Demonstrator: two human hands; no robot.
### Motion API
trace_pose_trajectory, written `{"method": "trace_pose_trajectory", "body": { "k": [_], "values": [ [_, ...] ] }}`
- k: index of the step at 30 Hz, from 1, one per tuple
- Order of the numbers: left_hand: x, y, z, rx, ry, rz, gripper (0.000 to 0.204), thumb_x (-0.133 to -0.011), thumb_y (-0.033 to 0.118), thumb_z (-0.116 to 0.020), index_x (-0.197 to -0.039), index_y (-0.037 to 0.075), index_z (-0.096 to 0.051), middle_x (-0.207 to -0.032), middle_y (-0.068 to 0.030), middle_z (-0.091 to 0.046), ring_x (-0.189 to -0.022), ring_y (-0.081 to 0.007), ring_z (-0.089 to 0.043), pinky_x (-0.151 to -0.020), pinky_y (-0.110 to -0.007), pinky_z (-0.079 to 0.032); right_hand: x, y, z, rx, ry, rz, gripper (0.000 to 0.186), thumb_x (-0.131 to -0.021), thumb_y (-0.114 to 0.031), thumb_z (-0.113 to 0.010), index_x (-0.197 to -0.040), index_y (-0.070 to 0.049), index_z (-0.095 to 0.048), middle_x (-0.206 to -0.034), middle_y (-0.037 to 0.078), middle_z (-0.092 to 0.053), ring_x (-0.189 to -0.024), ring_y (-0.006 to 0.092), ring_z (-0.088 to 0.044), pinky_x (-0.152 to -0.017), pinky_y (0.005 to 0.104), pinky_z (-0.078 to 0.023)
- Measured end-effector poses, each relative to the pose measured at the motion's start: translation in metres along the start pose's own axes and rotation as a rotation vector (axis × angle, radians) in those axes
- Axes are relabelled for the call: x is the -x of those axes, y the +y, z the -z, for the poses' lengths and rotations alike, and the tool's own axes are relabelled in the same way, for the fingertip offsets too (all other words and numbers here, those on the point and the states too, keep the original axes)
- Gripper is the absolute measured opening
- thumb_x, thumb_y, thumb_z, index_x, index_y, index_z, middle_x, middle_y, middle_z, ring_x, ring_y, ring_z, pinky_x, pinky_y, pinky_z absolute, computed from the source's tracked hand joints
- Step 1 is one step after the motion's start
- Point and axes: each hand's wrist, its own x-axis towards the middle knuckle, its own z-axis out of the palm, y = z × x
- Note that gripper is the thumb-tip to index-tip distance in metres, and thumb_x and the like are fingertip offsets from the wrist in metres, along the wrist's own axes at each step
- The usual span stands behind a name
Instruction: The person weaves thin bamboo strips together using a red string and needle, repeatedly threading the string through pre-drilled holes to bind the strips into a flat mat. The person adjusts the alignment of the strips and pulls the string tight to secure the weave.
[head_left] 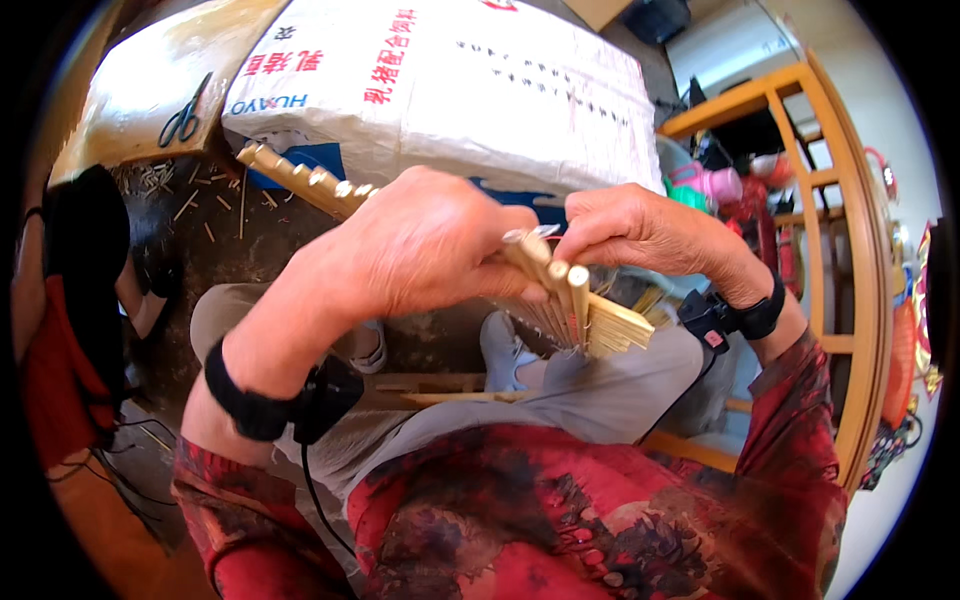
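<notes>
My left hand [420,245] is closed around a row of thin bamboo sticks [300,180] bound side by side, held above my lap. The row runs from beyond my left wrist to past my fingertips, with several stick ends [568,280] pointing up near my right hand. Close by that end, my right hand [635,230] is closed in a pinch, thumb against forefinger. A bit of red, perhaps thread, shows at its fingertips, but what it holds is too small to make out. Below, the sticks' other ends [620,325] fan out over my right thigh.
A white woven sack [450,100] covers the surface ahead. Dark-handled scissors [182,122] lie on a tan table [130,110] at the far left, with stick scraps on the floor below. A wooden frame [825,180] stands at right. Another person's arm [140,300] shows at left.
</notes>
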Motion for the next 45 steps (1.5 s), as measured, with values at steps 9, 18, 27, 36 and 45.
{"method": "trace_pose_trajectory", "body": {
  "k": [9, 18, 27, 36, 45],
  "values": [
    [-0.015, -0.036, 0.041, 0.063, -0.069, 0.145, 0.040, -0.080, 0.042, -0.073, -0.093, 0.004, -0.071, -0.069, -0.0171, -0.065, -0.066, -0.0343, -0.064, -0.061, -0.040, -0.049, -0.031, 0.025, 0.030, -0.118, 0.041, -0.068, 0.017, -0.092, -0.008, -0.062, -0.106, -0.003, -0.069, -0.080, 0.003, -0.053, -0.067, 0.0111, -0.055, -0.058, 0.0253, -0.045],
    [-0.001, -0.057, 0.053, 0.109, -0.095, 0.224, 0.050, -0.081, 0.050, -0.069, -0.094, 0.001, -0.070, -0.075, -0.0187, -0.067, -0.072, -0.0346, -0.066, -0.067, -0.040, -0.051, -0.053, 0.014, 0.033, 0.031, 0.060, -0.078, 0.012, -0.090, -0.007, -0.063, -0.101, -0.003, -0.067, -0.077, 0.004, -0.055, -0.070, 0.0132, -0.056, -0.061, 0.0265, -0.045],
    [-0.004, -0.074, 0.057, 0.163, -0.025, 0.216, 0.057, -0.082, 0.055, -0.068, -0.090, -0.001, -0.070, -0.070, -0.0177, -0.066, -0.067, -0.0297, -0.066, -0.064, -0.039, -0.051, -0.055, 0.014, 0.035, 0.071, 0.149, -0.110, 0.014, -0.088, -0.008, -0.065, -0.100, -0.002, -0.067, -0.082, 0.006, -0.060, -0.077, 0.0189, -0.054, -0.072, 0.0303, -0.044],
    [-0.017, -0.097, 0.073, 0.206, 0.064, 0.288, 0.063, -0.076, 0.056, -0.074, -0.067, -0.005, -0.062, -0.053, -0.0118, -0.052, -0.050, -0.0176, -0.052, -0.048, -0.034, -0.043, -0.041, 0.024, 0.034, -0.309, 0.597, -0.093, 0.044, -0.094, -0.029, -0.056, -0.126, 0.002, -0.056, -0.115, 0.015, -0.063, -0.106, 0.0220, -0.060, -0.094, 0.0325, -0.046],
    [-0.032, -0.101, 0.089, 0.171, 0.042, 0.331, 0.065, -0.083, 0.056, -0.066, -0.078, -0.008, -0.066, -0.061, -0.0205, -0.060, -0.058, -0.0274, -0.060, -0.057, -0.040, -0.048, -0.021, -0.005, -0.013, -0.445, 0.725, -0.313, 0.044, -0.093, -0.009, -0.063, -0.134, 0.001, -0.049, -0.119, 0.006, -0.061, -0.106, 0.0095, -0.055, -0.091, 0.0273, -0.046]
  ]
}}
